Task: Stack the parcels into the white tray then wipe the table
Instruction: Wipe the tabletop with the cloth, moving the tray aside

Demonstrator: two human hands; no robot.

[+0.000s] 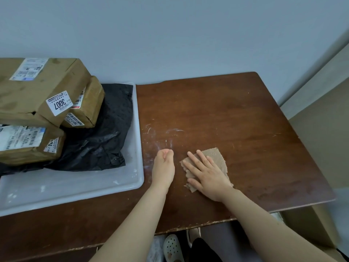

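Right hand: palm down on a brown cloth, fingers straight and spread, pressing the cloth flat against the wooden table. Cloth ragged at the edges, showing beyond the fingertips and beside the wrist.

Left hand: just left of the cloth, apart from it, fingers clenched into a fist, nothing seen in the grip. Positioned close to the right wall of the white tray, not touching it.

White smears on the tabletop just beyond the left fist, between tray and cloth.

White tray on the left part of the table, parcels inside:
- black plastic mailer bag at the bottom, spread toward the tray's right wall
- large cardboard box on top, tilted, label reading "3007" on its near face
- smaller cardboard box just right of it, resting on the black bag
- another labelled cardboard box under the large one, at the left edge of view

Near part of the tray floor bare, with a few white flecks.

Below the table's near edge: a pale perforated clog on the floor.
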